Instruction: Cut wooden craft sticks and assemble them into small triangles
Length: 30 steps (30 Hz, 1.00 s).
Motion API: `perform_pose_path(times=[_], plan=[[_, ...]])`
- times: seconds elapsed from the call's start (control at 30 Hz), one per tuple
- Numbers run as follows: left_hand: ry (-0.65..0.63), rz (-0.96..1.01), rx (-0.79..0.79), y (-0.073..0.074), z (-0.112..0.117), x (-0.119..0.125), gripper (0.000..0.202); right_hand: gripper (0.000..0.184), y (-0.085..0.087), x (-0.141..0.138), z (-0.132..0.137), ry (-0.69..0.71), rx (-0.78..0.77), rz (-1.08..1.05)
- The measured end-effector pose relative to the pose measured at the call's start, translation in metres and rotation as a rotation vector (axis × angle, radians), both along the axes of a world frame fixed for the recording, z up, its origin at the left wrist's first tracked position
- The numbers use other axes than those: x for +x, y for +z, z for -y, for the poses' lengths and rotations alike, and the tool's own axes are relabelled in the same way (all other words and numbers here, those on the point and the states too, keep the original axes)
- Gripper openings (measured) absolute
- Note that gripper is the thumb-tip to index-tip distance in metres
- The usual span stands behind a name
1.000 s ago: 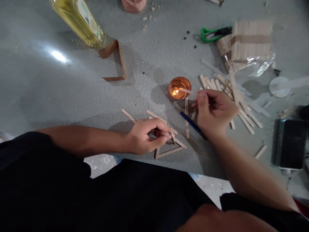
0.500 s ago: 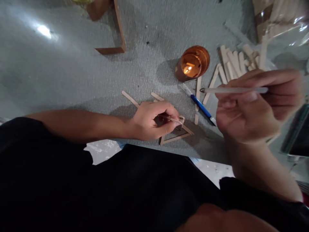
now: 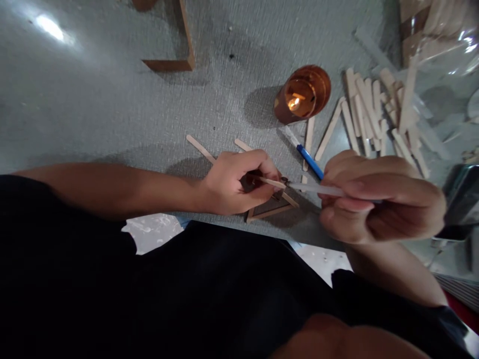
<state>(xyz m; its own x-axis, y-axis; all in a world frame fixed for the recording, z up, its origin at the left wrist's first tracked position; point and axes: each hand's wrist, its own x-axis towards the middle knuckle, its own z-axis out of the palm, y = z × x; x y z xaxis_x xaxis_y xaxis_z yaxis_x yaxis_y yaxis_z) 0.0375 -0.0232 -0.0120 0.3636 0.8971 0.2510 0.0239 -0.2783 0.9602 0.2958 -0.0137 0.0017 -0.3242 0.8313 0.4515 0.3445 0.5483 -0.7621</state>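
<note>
My left hand point(image 3: 234, 182) is closed in a pinch on a thin wooden stick point(image 3: 269, 181), held over a triangle of wooden sticks point(image 3: 270, 211) lying on the grey surface. My right hand point(image 3: 377, 202) is closed round a pale glue stick point(image 3: 318, 189), whose tip touches the end of the wooden stick near the left fingertips. A lit candle in an amber glass point(image 3: 302, 93) stands beyond both hands. A blue-handled knife point(image 3: 306, 154) lies between the candle and my right hand.
A loose pile of wooden sticks point(image 3: 374, 117) lies at the right, with a clear plastic pack of sticks point(image 3: 434, 25) behind it. A bent brown strip point(image 3: 179, 55) stands at the top. A dark phone point(image 3: 462, 199) lies at the far right.
My right hand has brought the glue stick from the candle flame down to the wooden stick held by my left hand. The view has shifted closer and downward.
</note>
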Motion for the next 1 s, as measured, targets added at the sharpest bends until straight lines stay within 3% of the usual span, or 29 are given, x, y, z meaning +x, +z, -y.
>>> perform_pose_path(times=[0.1, 0.23, 0.43, 0.57, 0.67, 0.8, 1.0], plan=[[-0.010, 0.007, -0.003, 0.001, 0.000, 0.000, 0.009, 0.034, 0.015, -0.007, -0.005, 0.069, 0.073, -0.127], [-0.005, 0.014, 0.005, 0.003, -0.001, 0.001, 0.014, 0.045, 0.023, -0.009, -0.006, 0.105, 0.024, -0.097], [-0.021, 0.054, 0.002, 0.003, -0.002, 0.001, 0.016, 0.056, 0.015, 0.000, -0.002, 0.123, -0.005, -0.047], [-0.070, 0.107, -0.043, 0.002, -0.002, 0.000, 0.018, 0.049, 0.010, 0.003, -0.001, 0.062, 0.005, -0.001], [-0.127, 0.165, -0.081, 0.001, -0.001, -0.003, 0.037, 0.043, 0.008, 0.003, -0.002, 0.043, 0.012, 0.017], [-0.148, 0.154, -0.072, 0.002, -0.001, -0.006, 0.058, 0.056, 0.008, 0.003, -0.005, 0.106, 0.050, -0.015], [-0.119, 0.018, 0.050, 0.006, -0.005, -0.007, 0.051, 0.045, 0.009, 0.005, -0.006, 0.119, 0.073, 0.028]])
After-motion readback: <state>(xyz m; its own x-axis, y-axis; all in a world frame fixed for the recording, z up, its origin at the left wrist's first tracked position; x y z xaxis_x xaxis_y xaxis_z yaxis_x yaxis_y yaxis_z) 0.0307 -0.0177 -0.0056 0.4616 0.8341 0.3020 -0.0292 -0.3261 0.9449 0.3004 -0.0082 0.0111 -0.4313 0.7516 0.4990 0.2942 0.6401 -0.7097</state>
